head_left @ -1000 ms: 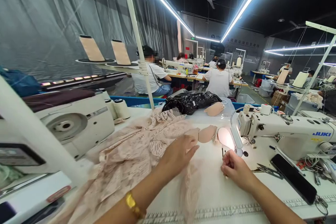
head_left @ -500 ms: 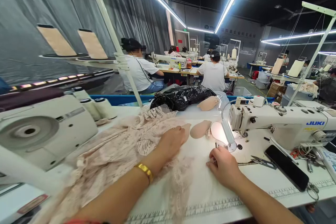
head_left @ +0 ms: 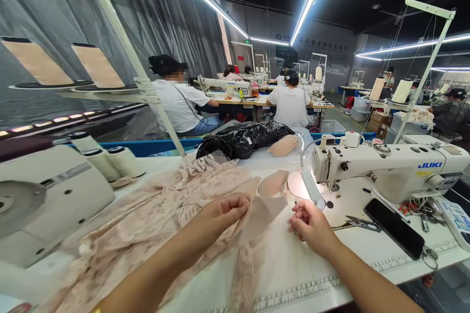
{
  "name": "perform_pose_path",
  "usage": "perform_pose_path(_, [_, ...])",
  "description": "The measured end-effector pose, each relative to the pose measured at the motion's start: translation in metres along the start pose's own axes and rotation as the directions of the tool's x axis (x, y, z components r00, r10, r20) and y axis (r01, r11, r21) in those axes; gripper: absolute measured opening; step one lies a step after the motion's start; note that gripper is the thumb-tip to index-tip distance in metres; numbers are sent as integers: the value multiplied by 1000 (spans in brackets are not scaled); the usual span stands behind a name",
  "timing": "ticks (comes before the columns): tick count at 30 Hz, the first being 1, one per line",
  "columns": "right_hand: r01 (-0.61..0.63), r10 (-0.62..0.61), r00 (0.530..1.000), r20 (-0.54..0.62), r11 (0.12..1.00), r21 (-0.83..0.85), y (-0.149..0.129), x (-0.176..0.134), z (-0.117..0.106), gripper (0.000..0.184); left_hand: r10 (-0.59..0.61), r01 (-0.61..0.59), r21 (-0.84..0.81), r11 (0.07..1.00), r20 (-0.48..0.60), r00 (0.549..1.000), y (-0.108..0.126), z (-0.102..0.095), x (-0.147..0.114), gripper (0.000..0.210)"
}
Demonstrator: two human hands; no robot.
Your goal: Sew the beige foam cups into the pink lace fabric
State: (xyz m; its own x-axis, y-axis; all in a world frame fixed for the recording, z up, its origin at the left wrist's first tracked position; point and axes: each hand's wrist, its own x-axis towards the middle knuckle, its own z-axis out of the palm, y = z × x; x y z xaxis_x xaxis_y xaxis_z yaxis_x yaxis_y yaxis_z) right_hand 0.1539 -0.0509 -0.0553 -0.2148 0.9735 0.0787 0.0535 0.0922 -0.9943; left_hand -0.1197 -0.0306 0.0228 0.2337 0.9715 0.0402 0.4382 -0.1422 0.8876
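My left hand point(head_left: 233, 208) is closed in a pinch on the edge of a sheer beige piece of fabric point(head_left: 266, 212), which spreads towards the right. Beneath and left of that hand lies a heap of pale pink lace fabric point(head_left: 147, 220). My right hand point(head_left: 310, 225) hovers over the white table just in front of the sewing machine point(head_left: 370, 166), fingers curled together; whatever they hold is hidden. Beyond the hands rest a beige moulded cup point(head_left: 273, 182) and a paler cup point(head_left: 296, 186), lit by the machine's lamp point(head_left: 311, 186).
Thread snips point(head_left: 363, 223) and a black phone point(head_left: 394, 227) lie to the right. A black plastic bag point(head_left: 249, 138) and another beige cup point(head_left: 282, 146) sit at the back. Thread cones point(head_left: 127, 161) stand left beside a second machine point(head_left: 55, 200). A measuring tape point(head_left: 304, 289) runs along the front edge.
My left hand has come nearer from the far fabric and raised a sheer piece by its edge. My right hand stays by the machine, fingers curled. The view has shifted right.
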Motion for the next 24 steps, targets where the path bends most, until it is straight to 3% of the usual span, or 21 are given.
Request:
perform_pose_path(2, [-22,21,1000,8,999,30,-3,-1,-2,38,-96,129,-134,983,234,968,0,12,-9,50])
perform_pose_path(4, [-28,28,1000,6,999,45,-7,-2,-4,40,-145,189,-116,975,316,938,-2,22,-11,45])
perform_pose_path(10, [0,0,1000,1,999,49,-15,-9,-1,41,-208,212,11,977,240,948,-6,29,2,30])
perform_pose_path(14, [70,-70,998,7,991,-110,-38,-21,0,26,-151,145,45,988,197,969,5,25,1,45])
perform_pose_path(17, [151,-110,985,136,929,-339,-76,-37,-5,27,-4,-12,66,998,242,970,30,30,-9,68])
perform_pose_path(19, [214,-106,961,255,872,-440,-107,-48,-9,35,113,-119,-10,993,401,909,51,39,-17,79])
perform_pose_path(21, [295,-102,923,372,808,-509,-136,-58,-13,38,232,-164,-172,971,533,814,69,51,-24,66])
perform_pose_path(24, [359,-79,888,452,733,-578,-166,-68,-19,34,358,-153,-376,914,567,742,82,68,-29,41])
